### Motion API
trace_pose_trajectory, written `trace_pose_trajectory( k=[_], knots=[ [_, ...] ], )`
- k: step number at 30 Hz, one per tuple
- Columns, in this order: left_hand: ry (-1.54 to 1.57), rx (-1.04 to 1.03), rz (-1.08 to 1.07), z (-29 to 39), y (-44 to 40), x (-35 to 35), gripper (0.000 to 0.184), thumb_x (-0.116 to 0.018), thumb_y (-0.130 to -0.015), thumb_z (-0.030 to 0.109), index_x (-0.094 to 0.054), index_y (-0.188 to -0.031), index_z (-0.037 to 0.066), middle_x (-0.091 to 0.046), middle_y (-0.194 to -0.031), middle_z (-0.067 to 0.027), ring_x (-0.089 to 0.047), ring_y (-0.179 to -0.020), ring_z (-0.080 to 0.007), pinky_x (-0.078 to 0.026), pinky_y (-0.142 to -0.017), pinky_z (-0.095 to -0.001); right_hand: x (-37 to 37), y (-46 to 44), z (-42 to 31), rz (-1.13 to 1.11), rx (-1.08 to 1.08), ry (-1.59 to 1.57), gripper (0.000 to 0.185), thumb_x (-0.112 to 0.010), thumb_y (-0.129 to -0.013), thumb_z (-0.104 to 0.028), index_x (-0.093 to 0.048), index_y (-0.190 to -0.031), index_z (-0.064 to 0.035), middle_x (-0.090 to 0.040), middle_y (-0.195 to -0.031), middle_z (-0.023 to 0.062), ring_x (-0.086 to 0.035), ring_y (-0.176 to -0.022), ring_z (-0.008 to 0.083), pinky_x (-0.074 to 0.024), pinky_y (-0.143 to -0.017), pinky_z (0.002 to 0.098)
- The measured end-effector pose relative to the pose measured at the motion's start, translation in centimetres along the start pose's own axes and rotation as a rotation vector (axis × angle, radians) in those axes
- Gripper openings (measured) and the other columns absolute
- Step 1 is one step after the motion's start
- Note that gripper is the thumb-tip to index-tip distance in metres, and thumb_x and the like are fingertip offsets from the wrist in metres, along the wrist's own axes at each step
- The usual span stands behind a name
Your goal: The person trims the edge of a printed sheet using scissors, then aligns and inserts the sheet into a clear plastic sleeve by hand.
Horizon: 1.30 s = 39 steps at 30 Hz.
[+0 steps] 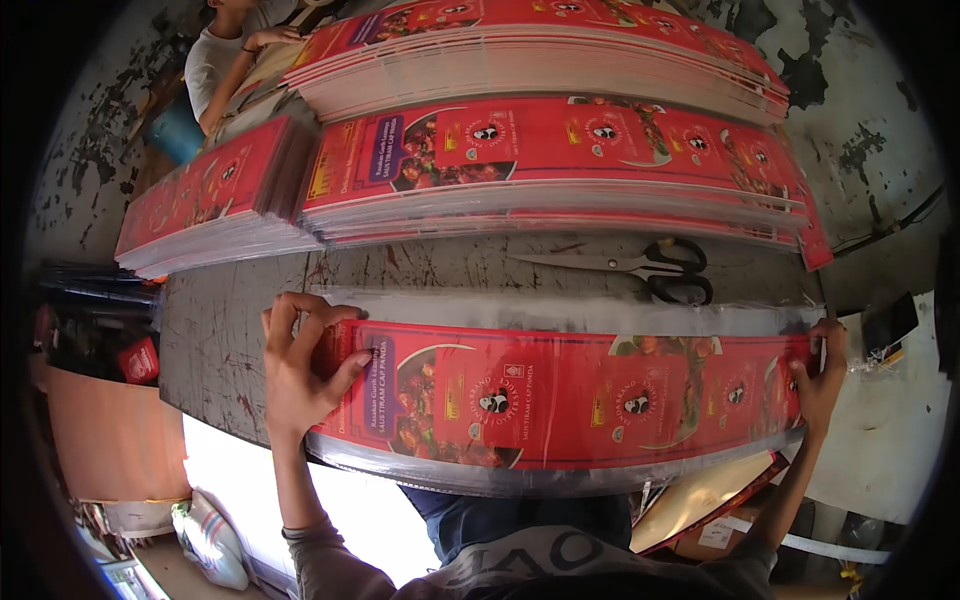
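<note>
A long red printed packaging sheet (pixel 560 400) lies in clear plastic across the near side of the table, over a stack of clear plastic film. My left hand (pixel 305 360) grips its left end, with bent fingers at the edge and the thumb on top. At the opposite end my right hand (pixel 822 385) holds the edge, thumb on the print and fingers round the side. Just beyond the film, black-handled scissors (pixel 640 263) lie with their blades pointing left. What my fingertips touch under the edges is hidden.
Behind the scissors stand tall stacks of matching red sheets, a middle stack (pixel 560 150), a left stack (pixel 205 195) and a far stack (pixel 540 60). Another person's hand (pixel 272 37) rests near the far stack. The scratched table (pixel 220 330) ends close to my body.
</note>
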<state>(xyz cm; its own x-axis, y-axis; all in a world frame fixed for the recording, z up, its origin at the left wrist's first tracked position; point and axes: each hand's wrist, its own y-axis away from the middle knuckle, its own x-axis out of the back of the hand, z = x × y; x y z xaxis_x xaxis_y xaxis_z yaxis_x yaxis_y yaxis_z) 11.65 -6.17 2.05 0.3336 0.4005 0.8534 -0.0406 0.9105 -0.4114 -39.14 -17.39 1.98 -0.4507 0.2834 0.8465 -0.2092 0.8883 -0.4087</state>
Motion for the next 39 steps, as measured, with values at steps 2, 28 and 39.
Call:
trace_pose_trajectory(
  k=[2,28,39],
  knots=[
    [0.016,-0.016,0.025,-0.2,0.2,-0.1,0.038,-0.075,-0.054,0.024,-0.062,-0.086,0.007,-0.050,-0.084,-0.0070,-0.047,-0.079,-0.0229,-0.033,-0.071,-0.0346,0.0,0.2,0.0,0.025,-0.037,-0.015,0.060,-0.067,-0.062,-0.049,-0.046,-0.089,0.0008,-0.045,-0.088,0.0112,-0.045,-0.084,0.0257,-0.0369,-0.077,0.0336],
    [0.401,0.085,0.036,-0.8,0.3,-0.7,0.016,-0.063,-0.069,0.003,-0.049,-0.075,0.001,-0.048,-0.077,-0.0078,-0.049,-0.068,-0.0176,-0.039,-0.060,-0.0280,0.1,0.4,0.4,-0.066,-0.056,-0.240,0.022,-0.056,-0.076,-0.013,-0.039,-0.086,-0.0036,-0.037,-0.085,0.0042,-0.037,-0.080,0.0135,-0.0319,-0.072,0.0225],
    [0.397,0.087,0.042,-1.1,0.4,-0.9,0.015,-0.064,-0.069,0.004,-0.050,-0.075,0.002,-0.048,-0.077,-0.0079,-0.049,-0.068,-0.0184,-0.039,-0.061,-0.0284,-0.2,-0.1,0.3,-0.051,-0.071,-0.250,0.026,-0.057,-0.077,-0.021,-0.039,-0.080,-0.0020,-0.036,-0.075,0.0042,-0.035,-0.069,0.0143,-0.0317,-0.065,0.0245]
  ],
)
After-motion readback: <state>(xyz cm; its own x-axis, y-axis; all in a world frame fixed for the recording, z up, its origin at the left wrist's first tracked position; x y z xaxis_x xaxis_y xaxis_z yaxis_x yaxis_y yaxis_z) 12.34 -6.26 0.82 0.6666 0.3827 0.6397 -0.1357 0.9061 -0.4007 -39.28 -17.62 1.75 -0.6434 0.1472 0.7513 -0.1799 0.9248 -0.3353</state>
